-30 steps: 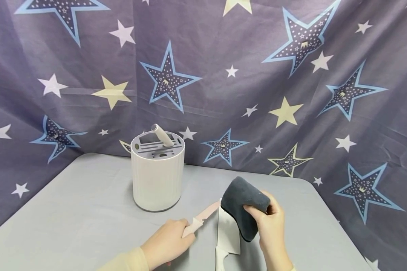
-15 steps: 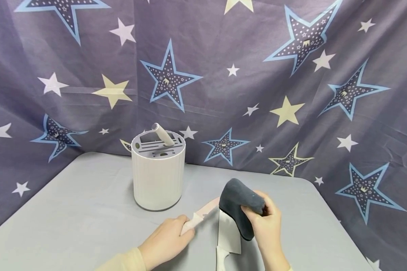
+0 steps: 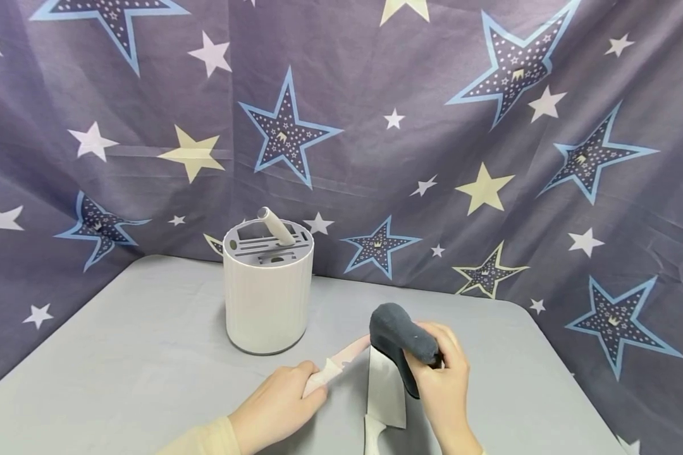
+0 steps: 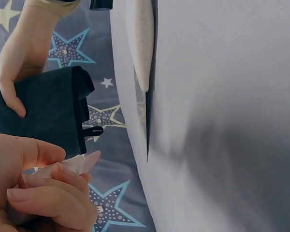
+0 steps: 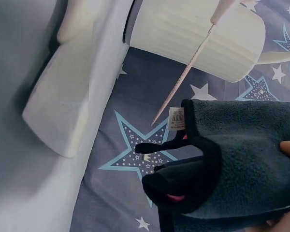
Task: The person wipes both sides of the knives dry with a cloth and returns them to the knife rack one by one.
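Observation:
In the head view my left hand (image 3: 279, 404) grips the white handle of a small knife (image 3: 323, 376) with a pinkish blade, angled up to the right over the table. My right hand (image 3: 441, 373) holds a folded dark grey cloth (image 3: 395, 332), whose left edge is right at the knife's tip. A label (image 5: 176, 119) and a loop hang off the cloth in the right wrist view, where the knife's blade (image 5: 181, 79) shows bare beside it. Below the cloth lies a white-handled cleaver (image 3: 384, 392), its upper right part hidden.
A white round knife block (image 3: 267, 309) stands at the back, left of the hands. One white knife handle (image 3: 277, 229) sticks out of its slotted top. Behind the grey table (image 3: 119, 354) hangs a star-patterned curtain (image 3: 364, 158).
My right hand has shifted slightly left, and the cloth has turned so that less of its face shows in the head view. The left hand with the knife is almost still.

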`<state>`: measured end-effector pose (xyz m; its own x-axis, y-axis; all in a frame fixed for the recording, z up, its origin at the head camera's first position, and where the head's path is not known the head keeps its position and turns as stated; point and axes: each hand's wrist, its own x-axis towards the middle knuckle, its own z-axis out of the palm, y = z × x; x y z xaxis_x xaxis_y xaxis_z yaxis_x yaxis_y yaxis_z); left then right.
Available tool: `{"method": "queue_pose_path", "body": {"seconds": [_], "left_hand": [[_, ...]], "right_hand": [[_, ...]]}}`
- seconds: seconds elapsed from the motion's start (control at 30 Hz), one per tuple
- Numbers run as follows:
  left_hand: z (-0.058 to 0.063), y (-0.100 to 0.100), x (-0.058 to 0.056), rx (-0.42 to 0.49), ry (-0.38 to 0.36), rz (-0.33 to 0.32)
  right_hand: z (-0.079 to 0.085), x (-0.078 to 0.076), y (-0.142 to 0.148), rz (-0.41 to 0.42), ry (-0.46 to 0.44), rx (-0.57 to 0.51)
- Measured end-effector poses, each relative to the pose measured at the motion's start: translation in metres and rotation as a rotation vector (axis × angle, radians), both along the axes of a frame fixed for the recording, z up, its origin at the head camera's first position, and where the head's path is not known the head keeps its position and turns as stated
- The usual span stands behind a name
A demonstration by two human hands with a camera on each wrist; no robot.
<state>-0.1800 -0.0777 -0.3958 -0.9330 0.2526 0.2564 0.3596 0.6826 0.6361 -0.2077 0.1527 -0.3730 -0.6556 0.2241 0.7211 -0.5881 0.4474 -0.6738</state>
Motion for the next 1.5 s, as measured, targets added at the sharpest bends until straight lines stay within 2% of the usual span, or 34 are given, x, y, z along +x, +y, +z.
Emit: {"method": "queue_pose_path", "body": {"seconds": [0.3, 0.57, 0.83, 1.07, 1.37, 1.5], "left_hand": [[0.003, -0.002, 0.001, -0.008, 0.009, -0.030], [0.007, -0.001, 0.004, 0.008, -0.006, -0.048], [0.011, 0.000, 0.005, 0.000, 0.007, -0.050], [0.018, -0.001, 0.005, 0.002, -0.007, -0.053], [0.023, -0.002, 0.006, 0.024, -0.067, -0.077], [0.024, -0.001, 0.006, 0.031, -0.066, -0.079]], "right_hand": [[0.002, -0.006, -0.001, -0.002, 0.144, 0.161], [0.005, -0.013, -0.003, -0.035, 0.342, 0.348], [0.003, -0.016, -0.006, -0.055, 0.414, 0.476], [-0.002, -0.016, -0.012, -0.073, 0.523, 0.617], [-0.010, -0.018, -0.018, -0.050, 0.633, 0.698], [-0.012, -0.018, -0.019, -0.041, 0.655, 0.722]]}}
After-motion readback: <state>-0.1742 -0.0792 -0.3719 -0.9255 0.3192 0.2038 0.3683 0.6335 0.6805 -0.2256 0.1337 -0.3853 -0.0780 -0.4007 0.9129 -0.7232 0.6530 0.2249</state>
